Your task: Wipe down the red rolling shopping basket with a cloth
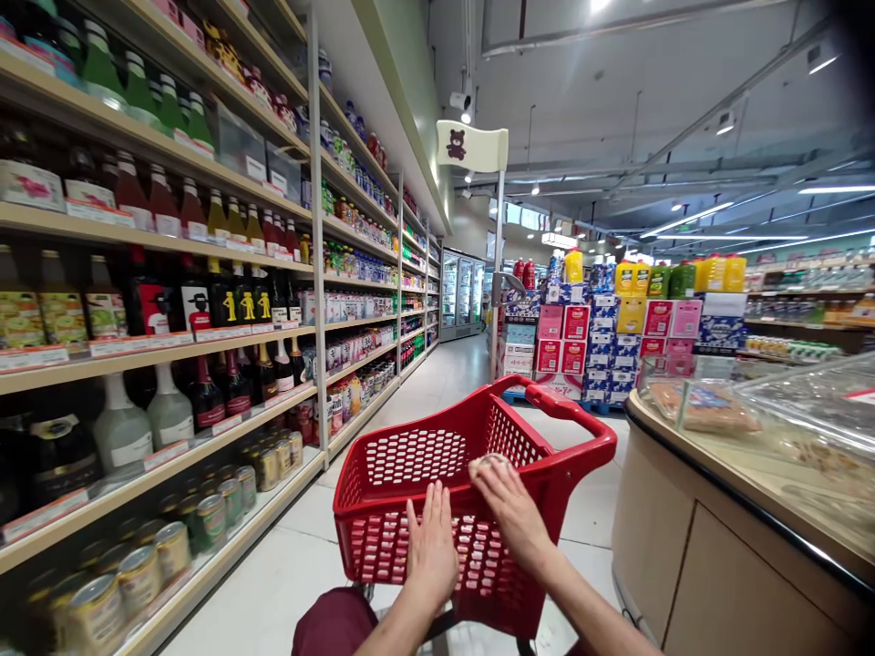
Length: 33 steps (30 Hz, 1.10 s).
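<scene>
A red plastic shopping cart (403, 510) with perforated walls stands in front of me, its handle (574, 415) toward the far right. My left hand (434, 547) lies against the near side of the basket, fingers stretched upward and holding nothing. At the near rim, my right hand (509, 506) has its fingers bent over a small pale crumpled thing (487, 461); its kind is mostly hidden by the fingers. The part of the basket that I can see shows bare red mesh.
Shelves of bottles and cans (225, 492) line the left side. A counter with a glass top (684, 474) stands close on the right. Stacked drink boxes (564, 342) rise beyond the cart, beside a sign post (499, 255). The tiled aisle (444, 364) runs toward glass-door fridges (461, 287).
</scene>
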Tool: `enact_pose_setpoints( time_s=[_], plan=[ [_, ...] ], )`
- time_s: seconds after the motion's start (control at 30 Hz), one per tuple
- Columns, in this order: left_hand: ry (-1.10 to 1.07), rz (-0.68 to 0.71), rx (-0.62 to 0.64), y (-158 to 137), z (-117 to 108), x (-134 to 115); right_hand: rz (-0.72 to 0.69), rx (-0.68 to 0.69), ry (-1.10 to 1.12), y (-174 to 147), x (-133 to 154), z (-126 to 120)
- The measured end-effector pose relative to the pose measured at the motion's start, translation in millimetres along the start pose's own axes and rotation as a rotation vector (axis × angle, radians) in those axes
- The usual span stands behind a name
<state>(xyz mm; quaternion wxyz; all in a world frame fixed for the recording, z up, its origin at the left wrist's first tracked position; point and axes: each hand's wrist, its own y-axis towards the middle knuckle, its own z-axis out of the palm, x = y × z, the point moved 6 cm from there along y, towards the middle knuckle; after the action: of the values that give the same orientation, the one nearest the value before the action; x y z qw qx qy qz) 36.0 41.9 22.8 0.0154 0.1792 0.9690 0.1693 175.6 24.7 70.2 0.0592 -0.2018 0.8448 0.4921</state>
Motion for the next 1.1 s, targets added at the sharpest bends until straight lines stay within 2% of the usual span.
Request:
enact_pose_setpoints(
  time_s=[0.1, 0.17, 0.23, 0.3, 0.37, 0.43, 0.57, 0.63, 0.77, 0.83, 0.97, 1.03, 1.1],
  plan=[
    [-0.032, 0.024, 0.024, -2.2, -3.5, 2.0, 0.2, -0.038, -0.056, 0.1, -41.6, -13.6],
    [-0.044, 0.025, 0.034, -2.7, -6.1, 1.8, 0.264, -0.057, -0.074, -1.0, -49.4, -15.6],
    [-0.038, 0.014, 0.044, -2.7, -7.4, 2.1, 0.209, -0.042, -0.052, -0.6, -29.1, -7.2],
    [-0.017, 0.012, 0.044, -2.7, -7.5, 3.6, 0.089, -0.017, -0.016, 0.6, 3.2, 4.2],
    [-0.01, 0.001, 0.044, -3.3, -7.0, 7.9, 0.005, -0.005, 0.006, 2.1, 22.0, 9.7],
    [-0.023, -0.014, 0.039, -4.4, -6.7, 13.0, 0.029, 0.0, 0.007, 3.6, 14.1, 7.0],
    [-0.043, 0.003, 0.028, -6.7, -7.2, 15.1, 0.216, -0.016, -0.018, 4.1, -21.2, -2.4],
    [-0.042, 0.006, 0.019, -7.7, -7.4, 15.2, 0.19, -0.009, -0.001, 4.4, -7.3, 3.1],
    [-0.016, -0.017, 0.003, -12.5, -7.8, 25.5, -0.003, 0.016, 0.073, 4.7, 47.3, 18.7],
    [0.008, -0.049, -0.002, -16.0, -8.2, 35.3, 0.002, 0.032, 0.069, 4.7, 47.9, 19.5],
    [0.009, -0.044, -0.015, -20.3, -8.0, 43.5, 0.162, 0.037, 0.01, 4.7, 21.7, 16.5],
    [0.016, -0.048, -0.037, -21.4, -7.6, 44.6, 0.144, 0.027, 0.024, 6.0, 33.2, 20.6],
    [0.03, -0.051, -0.063, -23.4, -7.5, 48.2, 0.059, 0.03, 0.061, 8.6, 59.4, 27.8]
  ],
)
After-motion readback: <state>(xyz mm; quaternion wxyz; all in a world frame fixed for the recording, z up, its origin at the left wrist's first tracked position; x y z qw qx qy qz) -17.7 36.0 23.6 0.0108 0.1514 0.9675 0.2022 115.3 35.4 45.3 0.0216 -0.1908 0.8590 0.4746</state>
